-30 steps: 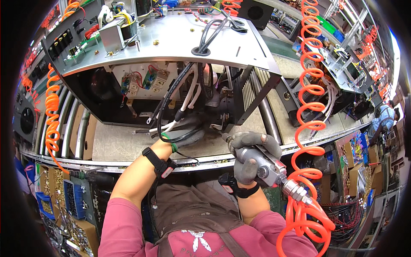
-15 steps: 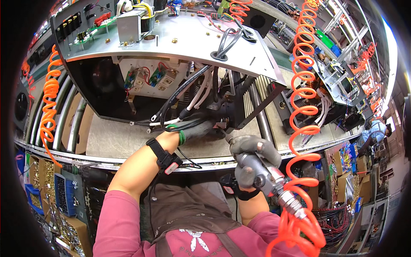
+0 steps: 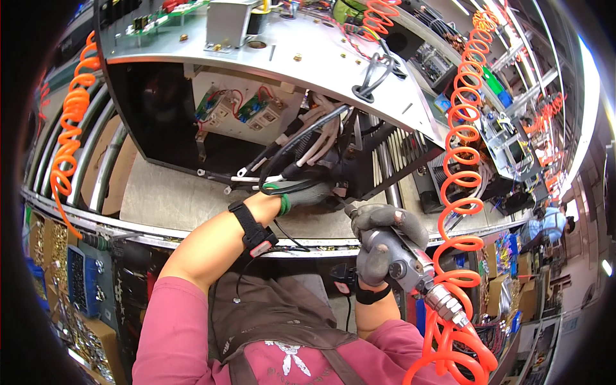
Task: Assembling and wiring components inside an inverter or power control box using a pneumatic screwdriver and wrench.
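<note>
In my right hand [image 3: 385, 224], gloved in grey, is a silver air screwdriver [image 3: 407, 273]. An orange coiled hose [image 3: 463, 205] joins its rear fitting, and its tip points up and left toward the lower front edge of an open metal cabinet [image 3: 301, 74]. My left hand [image 3: 309, 195], in a grey glove with a green cuff, reaches to that same edge, close to the tool's tip. Its fingertips are lost in the dark there. Black and white cables [image 3: 292, 170] with ring lugs hang over the left hand. Inside the cabinet, green circuit boards [image 3: 251, 106] are fixed to a pale panel.
The cabinet stands on a metal-topped bench [image 3: 167, 199] beside rollers [image 3: 106, 167]. Another orange coiled hose [image 3: 74, 122] hangs at the left. Blue bins [image 3: 83, 282] of small hardware flank me below. A second unit [image 3: 507, 154] and a person [image 3: 545, 224] are off to the right.
The cabinet and bench have shifted slightly right and up in view. Both hands stay by the cabinet's lower edge, the screwdriver still in my right hand and tilted much as before.
</note>
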`<state>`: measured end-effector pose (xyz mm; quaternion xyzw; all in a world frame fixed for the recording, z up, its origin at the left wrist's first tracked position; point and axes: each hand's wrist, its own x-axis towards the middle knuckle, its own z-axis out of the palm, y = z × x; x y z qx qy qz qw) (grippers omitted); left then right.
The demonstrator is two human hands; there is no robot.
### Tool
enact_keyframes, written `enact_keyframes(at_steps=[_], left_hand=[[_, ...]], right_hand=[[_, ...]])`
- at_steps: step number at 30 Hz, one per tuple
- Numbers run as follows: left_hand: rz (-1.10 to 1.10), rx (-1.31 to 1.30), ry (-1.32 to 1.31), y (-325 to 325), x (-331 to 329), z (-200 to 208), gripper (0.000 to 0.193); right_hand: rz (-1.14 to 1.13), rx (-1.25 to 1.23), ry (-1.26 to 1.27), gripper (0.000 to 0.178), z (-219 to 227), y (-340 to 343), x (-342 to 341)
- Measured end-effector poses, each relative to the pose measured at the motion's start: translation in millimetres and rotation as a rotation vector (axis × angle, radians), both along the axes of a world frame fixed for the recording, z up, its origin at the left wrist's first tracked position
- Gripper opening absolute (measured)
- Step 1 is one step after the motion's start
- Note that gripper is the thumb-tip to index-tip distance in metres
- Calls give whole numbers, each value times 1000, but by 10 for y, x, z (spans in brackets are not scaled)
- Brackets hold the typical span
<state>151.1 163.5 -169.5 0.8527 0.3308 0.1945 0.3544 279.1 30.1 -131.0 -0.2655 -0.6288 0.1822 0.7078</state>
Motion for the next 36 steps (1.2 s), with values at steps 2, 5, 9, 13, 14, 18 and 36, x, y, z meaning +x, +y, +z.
enact_keyframes(at_steps=[2,5,9,13,14,18,36], left_hand=[[-46,85,-33,42,25,-104,31],[-35,192,74,202,163,-404,32],[-72,268,113,257,172,-518,40],[-76,191,99,203,146,-387,38],[-67,193,103,229,134,-449,38],[-29,-102,-49,280,239,-535,33],[-18,31,-52,108,94,-321,30]], right_hand=[[25,22,13,43,37,55,-24],[67,56,-109,39,78,111,-7],[48,93,-103,38,96,142,-49],[48,74,-109,29,100,111,-45],[57,77,-106,29,101,119,-65],[42,99,-92,28,58,154,-21],[1,198,-251,33,20,191,-42]])
